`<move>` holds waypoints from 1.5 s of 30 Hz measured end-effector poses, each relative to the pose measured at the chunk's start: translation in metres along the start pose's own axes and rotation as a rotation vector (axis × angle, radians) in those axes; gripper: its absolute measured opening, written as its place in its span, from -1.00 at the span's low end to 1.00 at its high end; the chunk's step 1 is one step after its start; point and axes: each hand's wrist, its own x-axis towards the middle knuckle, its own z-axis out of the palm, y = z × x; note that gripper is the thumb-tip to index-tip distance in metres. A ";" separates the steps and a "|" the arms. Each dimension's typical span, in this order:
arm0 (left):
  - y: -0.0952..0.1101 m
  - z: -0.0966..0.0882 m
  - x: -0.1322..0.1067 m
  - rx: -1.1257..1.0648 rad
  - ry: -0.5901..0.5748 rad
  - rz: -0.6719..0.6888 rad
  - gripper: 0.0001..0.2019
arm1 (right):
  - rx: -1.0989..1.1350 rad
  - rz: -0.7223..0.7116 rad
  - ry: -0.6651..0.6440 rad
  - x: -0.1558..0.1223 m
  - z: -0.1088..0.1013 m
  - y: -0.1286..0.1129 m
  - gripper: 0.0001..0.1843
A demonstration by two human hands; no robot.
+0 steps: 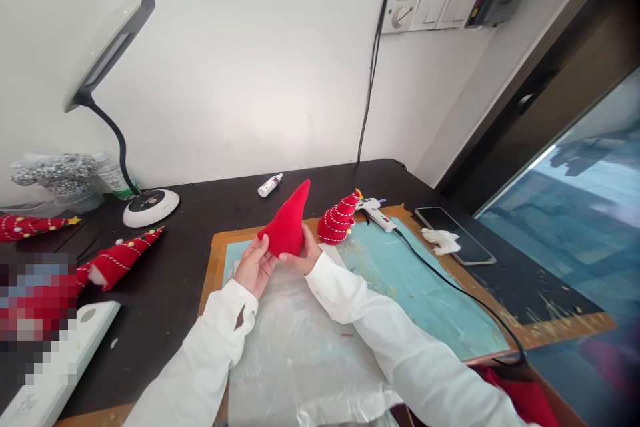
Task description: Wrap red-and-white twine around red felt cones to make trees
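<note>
A plain red felt cone (290,223), pointed at the top, is held up over the work mat in both hands. My left hand (255,267) grips its lower left edge, thumb in front. At the lower right edge, my right hand (305,253) pinches the cloth with its thumb in front. Just right of it stands a decorated red cone (337,221) with white stitched cord wound round it and a yellow tip. Behind that cone lies a white glue gun (379,215), its black cord running toward the front right.
A translucent sheet (300,347) covers part of the light blue mat (425,293). Farther back lies a small white bottle (270,185). A phone (455,235) with crumpled tissue (441,241) is at right. Left are a desk lamp (150,208), decorated cones (125,260) and a white power strip (75,360).
</note>
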 end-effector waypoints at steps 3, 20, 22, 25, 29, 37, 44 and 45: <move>0.002 -0.002 0.000 0.071 -0.005 0.013 -0.61 | 0.106 0.120 0.127 0.004 -0.005 0.000 -0.19; -0.007 -0.009 0.007 0.458 0.018 0.263 -0.31 | -0.558 -0.210 -0.116 -0.007 -0.015 -0.019 -0.31; -0.007 -0.008 0.004 0.524 0.033 0.294 -0.34 | -0.714 -0.306 -0.108 -0.010 -0.014 -0.024 -0.42; -0.009 -0.003 -0.003 0.572 -0.023 0.265 -0.42 | -0.846 -0.391 -0.078 -0.013 -0.016 -0.031 -0.46; -0.012 0.001 -0.009 0.412 -0.170 0.107 -0.39 | -0.857 -0.491 0.078 -0.015 -0.021 -0.038 -0.60; -0.008 0.000 -0.007 0.109 -0.310 0.006 -0.67 | -0.840 -0.627 0.070 -0.022 -0.003 -0.040 -0.49; 0.001 0.002 -0.010 -0.013 -0.328 -0.074 -0.59 | -0.868 -0.605 0.025 -0.011 -0.009 -0.033 -0.70; 0.004 0.002 -0.010 -0.040 -0.329 -0.081 -0.53 | -0.863 -0.583 0.029 -0.010 -0.011 -0.032 -0.73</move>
